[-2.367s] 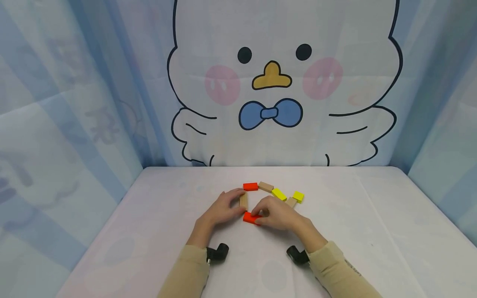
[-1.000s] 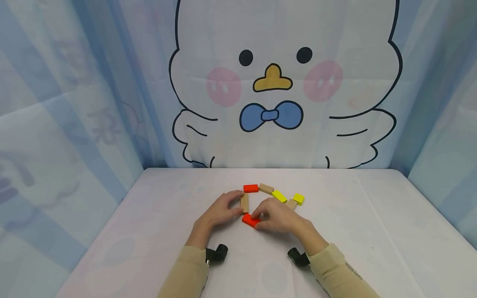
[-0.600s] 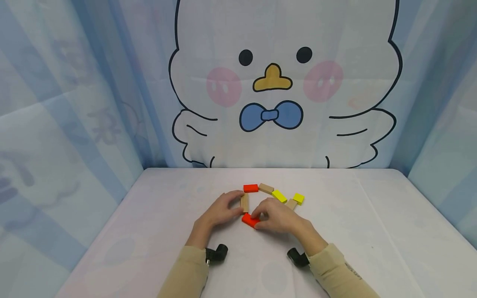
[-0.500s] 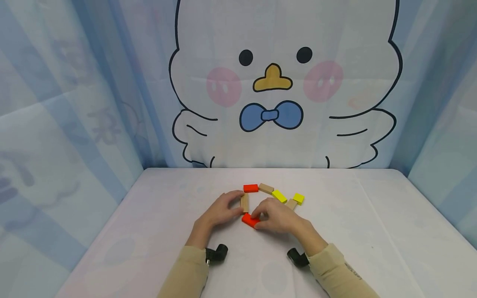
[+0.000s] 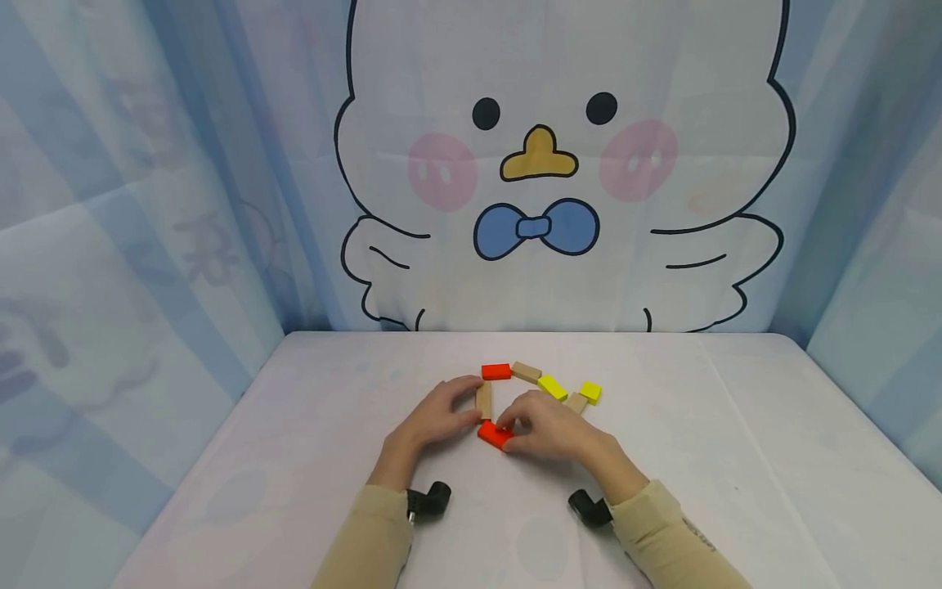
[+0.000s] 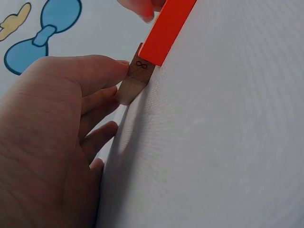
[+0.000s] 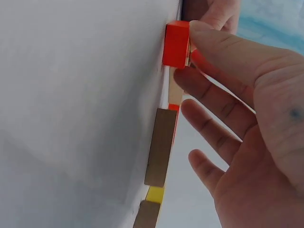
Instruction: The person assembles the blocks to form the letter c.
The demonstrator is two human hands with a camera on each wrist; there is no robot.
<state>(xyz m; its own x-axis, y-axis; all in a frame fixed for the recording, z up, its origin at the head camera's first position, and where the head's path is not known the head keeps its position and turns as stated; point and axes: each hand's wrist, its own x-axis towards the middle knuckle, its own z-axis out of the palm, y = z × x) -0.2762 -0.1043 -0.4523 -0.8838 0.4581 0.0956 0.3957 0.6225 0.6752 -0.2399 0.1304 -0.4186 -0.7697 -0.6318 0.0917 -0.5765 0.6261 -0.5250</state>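
In the head view my left hand [image 5: 439, 411] spans a plain wooden block [image 5: 483, 401], index finger at its far end and thumb at its near end. The left wrist view shows the thumb against this wooden block [image 6: 134, 85], which bears a dark mark like an 8. My right hand [image 5: 548, 425] pinches a red block [image 5: 492, 434] between thumb and fingers. That red block lies slanted, its left end right at the wooden block's near end. In the right wrist view the thumb tip rests at the red block's [image 7: 176, 45] edge, the lower fingers spread loosely.
Beyond the hands a curved row holds another red block [image 5: 496, 372], a wooden block [image 5: 526, 372], a yellow block [image 5: 552, 388], a wooden block [image 5: 576, 402] and a second yellow block [image 5: 590, 393]. They lie on a white-covered table [image 5: 699, 491], before a printed curtain [image 5: 633, 286].
Since the oldest frame, the near red block has turned, its right end swinging toward the front under my right hand. Over the last second both hands have stayed nearly still.
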